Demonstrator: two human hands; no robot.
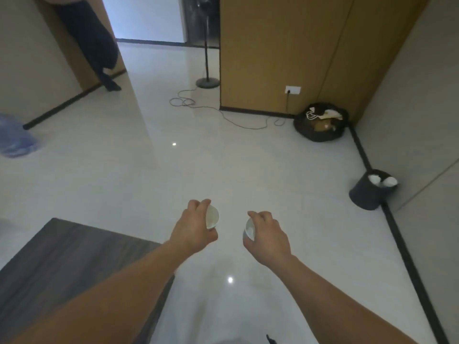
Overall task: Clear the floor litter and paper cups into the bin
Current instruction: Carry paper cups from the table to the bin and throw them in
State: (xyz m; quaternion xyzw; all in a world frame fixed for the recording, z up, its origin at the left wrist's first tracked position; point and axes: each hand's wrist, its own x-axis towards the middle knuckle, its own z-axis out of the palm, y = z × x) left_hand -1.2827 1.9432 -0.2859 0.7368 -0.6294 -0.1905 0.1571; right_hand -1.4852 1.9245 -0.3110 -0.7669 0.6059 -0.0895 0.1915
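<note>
Bin (365, 197) stood at the frame's right edge, well apart from our hands. At lower centre, our left hand (196, 227) gripped one paper cup (213, 217) between thumb and curled fingers; our right hand (269, 234) gripped a second cup (249, 230) likewise.

You're in what looks like an office interior: a glossy pale tiled floor (173, 170), tan wood-panelled walls (273, 53) edged with black skirting (395, 224), and a dark wood-grain desk (62, 264) at your lower left. A large blue water bottle (15, 137) sits at the left edge. A cord (238, 122) trails from near a pedestal fan stand (207, 83) towards a wall socket (293, 90). A full black rubbish bag (320, 135) fills the corner.
</note>
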